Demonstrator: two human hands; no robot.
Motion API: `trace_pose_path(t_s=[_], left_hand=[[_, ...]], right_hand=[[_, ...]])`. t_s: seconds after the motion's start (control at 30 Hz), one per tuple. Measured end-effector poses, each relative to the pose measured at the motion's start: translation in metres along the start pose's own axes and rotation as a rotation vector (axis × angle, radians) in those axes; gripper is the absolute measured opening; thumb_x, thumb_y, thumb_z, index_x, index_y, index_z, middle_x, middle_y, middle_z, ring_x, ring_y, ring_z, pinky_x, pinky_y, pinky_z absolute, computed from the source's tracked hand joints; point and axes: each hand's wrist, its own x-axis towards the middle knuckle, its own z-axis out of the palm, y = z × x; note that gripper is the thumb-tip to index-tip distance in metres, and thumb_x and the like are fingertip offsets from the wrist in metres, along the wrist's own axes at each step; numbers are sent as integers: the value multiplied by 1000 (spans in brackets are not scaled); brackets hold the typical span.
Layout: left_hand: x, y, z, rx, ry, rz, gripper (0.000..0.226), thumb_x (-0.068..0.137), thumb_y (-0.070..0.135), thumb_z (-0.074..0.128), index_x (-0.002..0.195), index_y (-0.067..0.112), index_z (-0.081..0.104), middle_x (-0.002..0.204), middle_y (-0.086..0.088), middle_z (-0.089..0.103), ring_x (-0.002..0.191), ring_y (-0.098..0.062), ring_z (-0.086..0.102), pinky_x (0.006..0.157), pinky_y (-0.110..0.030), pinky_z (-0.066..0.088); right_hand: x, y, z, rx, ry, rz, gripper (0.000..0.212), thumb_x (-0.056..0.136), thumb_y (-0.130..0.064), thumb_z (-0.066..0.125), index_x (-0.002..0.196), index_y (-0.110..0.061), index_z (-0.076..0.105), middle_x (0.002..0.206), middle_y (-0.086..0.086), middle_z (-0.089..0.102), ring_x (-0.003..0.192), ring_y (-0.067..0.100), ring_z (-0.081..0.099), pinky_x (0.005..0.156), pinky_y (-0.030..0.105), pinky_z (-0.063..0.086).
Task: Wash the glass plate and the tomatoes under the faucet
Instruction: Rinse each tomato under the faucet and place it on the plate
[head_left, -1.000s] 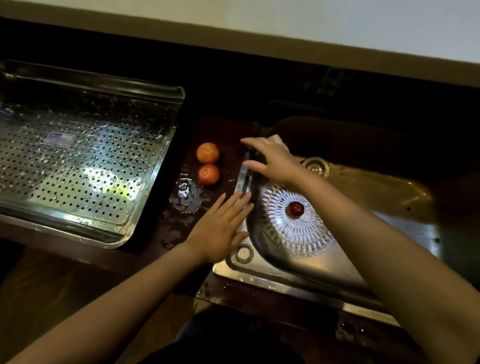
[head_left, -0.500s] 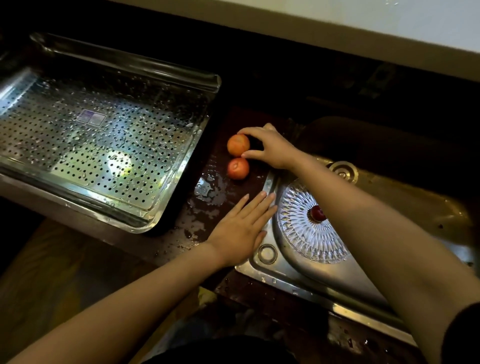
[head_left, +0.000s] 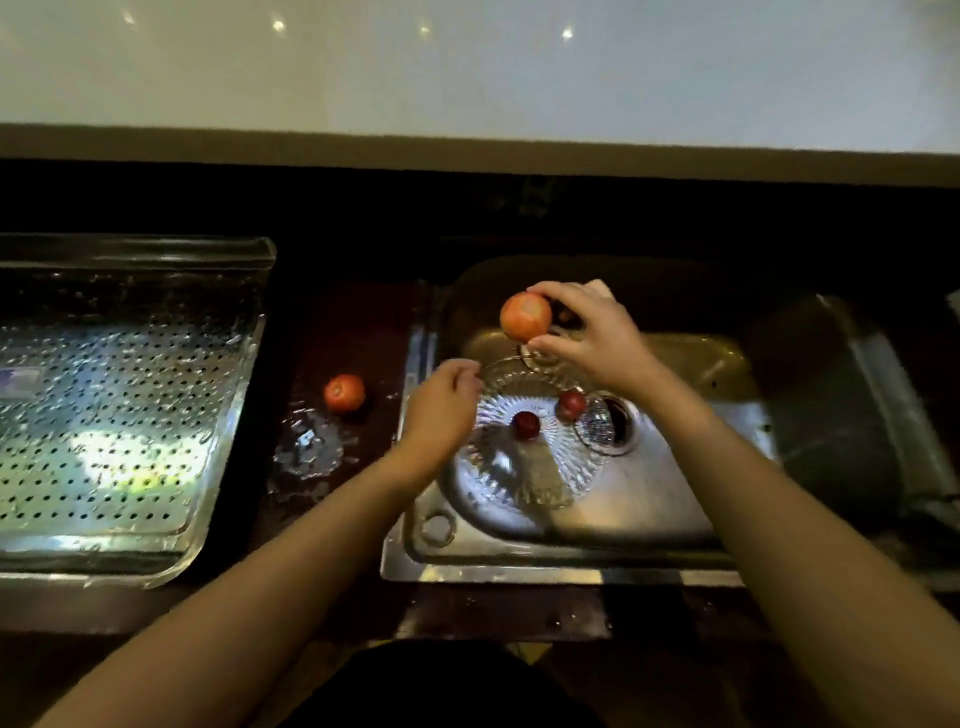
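Pinching one tomato (head_left: 525, 315) between thumb and fingertips over the sink (head_left: 675, 499), right hand (head_left: 592, 332) needed a firm grip, skin probably wet-slick; left hand (head_left: 441, 410) hovered loosely curled, empty, beside fragile glass plate (head_left: 524, 467); second tomato (head_left: 344, 393) sat on desk (head_left: 332, 332).

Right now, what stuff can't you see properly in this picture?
All in the head view:
- Faucet: not visible; the back of the sink is lost in dark shadow.
- Running water: cannot tell.
- Glass plate: its left edge is behind the left hand.
- Held tomato: its right side is covered by the right hand.
- Drying tray: cut off by the left edge.
- Two dark red things on the plate: too dim to name.
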Motion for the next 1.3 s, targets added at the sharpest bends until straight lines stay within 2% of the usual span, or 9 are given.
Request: trace_pose_path(t_s=[0.1, 0.23, 0.33, 0.43, 0.5, 0.57, 0.7, 1.03, 1.3], left_hand=[[14, 52, 38, -384, -266, -113, 37, 101, 27, 27, 122, 7, 51, 92, -11, 65, 55, -8, 59, 52, -20, 46], [7, 103, 108, -508, -550, -88, 36, 100, 37, 28, 108, 12, 52, 92, -13, 59, 59, -11, 56, 53, -21, 41], [-3, 124, 165, -538, -687, -109, 37, 99, 37, 33, 116, 9, 51, 94, -11, 58, 66, -12, 52, 51, -18, 43], [-16, 143, 214, -566, -805, -139, 29, 100, 35, 33, 100, 15, 54, 84, -7, 58, 59, -11, 52, 48, -16, 42], [-23, 156, 241, -581, -858, -150, 27, 100, 32, 32, 92, 17, 53, 80, -9, 58, 53, -10, 55, 46, -15, 42], [-29, 169, 263, -610, -887, -174, 26, 101, 31, 31, 92, 17, 51, 80, -10, 57, 49, -10, 57, 45, -14, 46], [-35, 185, 291, -626, -929, -166, 28, 101, 31, 29, 109, 13, 48, 85, -11, 59, 56, -12, 57, 53, -17, 46], [-26, 199, 314, -635, -877, -110, 29, 101, 35, 27, 106, 22, 52, 102, -8, 54, 79, -15, 57, 66, -20, 48], [-22, 208, 326, -621, -861, -52, 31, 100, 37, 27, 116, 21, 49, 114, -12, 51, 92, -17, 57, 65, -20, 51]], right_hand=[[-42, 16, -32, -38, 149, 86, 54, 73, -22, 75, 123, -15, 55, 114, 3, 58, 101, 9, 36, 81, 2, 27], [-98, 41, -64, -5, 299, 224, 51, 75, -22, 74, 121, -15, 56, 116, 1, 58, 104, 15, 42, 89, 26, 36], [-138, 65, -88, 58, 439, 329, 48, 76, -20, 73, 120, -20, 55, 114, -8, 53, 104, 11, 40, 87, 22, 37], [-172, 91, -111, 231, 505, 503, 41, 83, -22, 65, 119, -36, 51, 122, -5, 51, 111, 13, 47, 86, 16, 37], [-184, 104, -125, 378, 576, 587, 28, 92, -28, 52, 118, -38, 52, 122, -4, 52, 106, -2, 54, 82, 9, 41], [-189, 115, -137, 484, 658, 638, 23, 97, -33, 39, 110, -41, 56, 110, -13, 56, 89, -14, 57, 67, 3, 44], [-186, 130, -154, 664, 780, 731, 31, 98, -38, 31, 90, -43, 61, 97, -16, 58, 83, 0, 60, 56, 6, 46], [-175, 144, -173, 768, 795, 699, 23, 98, -41, 32, 94, -49, 54, 107, -8, 54, 98, 13, 56, 71, 20, 48], [-174, 154, -185, 792, 787, 640, 23, 98, -40, 32, 109, -42, 52, 113, -6, 51, 97, 9, 55, 69, 18, 49]])
